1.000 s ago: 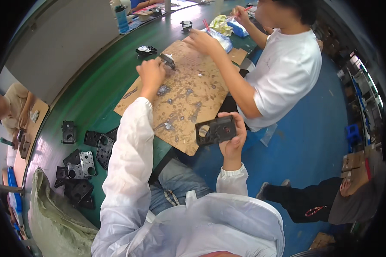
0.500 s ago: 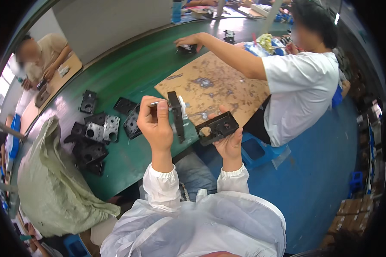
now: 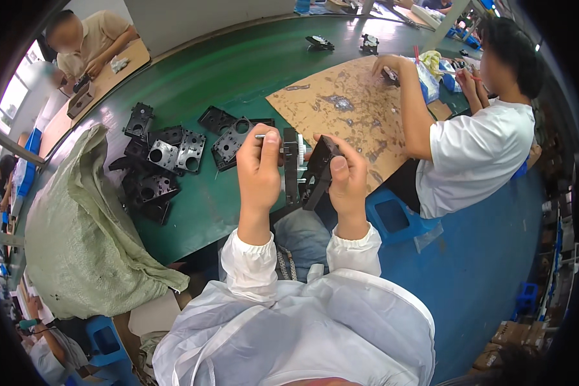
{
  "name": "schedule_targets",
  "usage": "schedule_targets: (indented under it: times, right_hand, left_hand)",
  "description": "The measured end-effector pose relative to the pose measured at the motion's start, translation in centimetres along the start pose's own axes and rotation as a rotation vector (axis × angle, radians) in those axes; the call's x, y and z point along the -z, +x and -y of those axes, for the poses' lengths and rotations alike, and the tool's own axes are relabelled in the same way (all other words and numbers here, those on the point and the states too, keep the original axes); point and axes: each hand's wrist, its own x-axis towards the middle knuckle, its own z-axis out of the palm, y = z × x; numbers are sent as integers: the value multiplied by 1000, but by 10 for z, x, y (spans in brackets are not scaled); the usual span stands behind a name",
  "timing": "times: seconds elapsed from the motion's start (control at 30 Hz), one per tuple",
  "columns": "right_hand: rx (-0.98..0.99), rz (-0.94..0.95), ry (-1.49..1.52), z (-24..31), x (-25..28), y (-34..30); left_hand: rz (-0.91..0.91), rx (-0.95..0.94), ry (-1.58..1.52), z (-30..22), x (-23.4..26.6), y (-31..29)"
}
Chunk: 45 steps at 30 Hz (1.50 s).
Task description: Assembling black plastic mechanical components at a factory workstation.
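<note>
**Two black parts held together over the lap**

While held just above the near edge of the green surface (image 3: 225,71), two black plastic parts meet between both hands. Left hand (image 3: 258,168): fingers clenched round the upright black plate (image 3: 291,166), with a thin metal pin (image 3: 261,136) sticking out to the left at the thumb tip. Right hand (image 3: 346,179): fingers clamped on the tilted black frame (image 3: 316,168), which leans against the plate, a white gear (image 3: 300,153) showing between them.

Likely trouble from here: a slip of the pin out of the pinch, since only the fingertips seem to hold it; a drop into the lap or onto the blue floor (image 3: 482,257); the gear pinched askew if the frame closes at an angle.

Further left on the surface, a heap of similar black parts (image 3: 167,161), beside a crumpled green sack (image 3: 83,225). Farther off, a stained brown cardboard sheet (image 3: 347,109) under the arm of a neighbour in a white shirt (image 3: 476,154). Brown cartons (image 3: 511,334) low at the right edge; no label clear enough to describe.
</note>
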Motion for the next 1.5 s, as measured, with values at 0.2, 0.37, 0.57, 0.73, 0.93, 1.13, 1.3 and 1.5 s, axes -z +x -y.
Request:
schedule_targets:
  times: [0.2,0.37,0.57,0.73,0.93,1.13,1.3,1.5]
  right_hand:
    - [9,-15,2,4,-6,0]
    - [52,-29,-13,-8,-4,3]
    - [19,-14,46,-9,-6,3]
    - [-2,2,23,-13,-5,4]
    - [-14,-1,18,-13,-11,5]
    - [-65,11,-17,-9,-15,6]
    - [-128,40,-93,-8,-18,8]
    - [-75,-25,-16,-24,-28,10]
  left_hand:
    - [28,30,8,1,3,-3]
    - [23,56,-19,-1,3,-4]
    - [16,71,-4,-2,5,-3]
    - [25,79,31,-4,7,-3]
    - [27,116,22,-1,12,-3]
    - [8,174,-12,1,15,-4]
    - [-22,169,25,4,16,-4]
    - [-79,147,125,-1,11,-11]
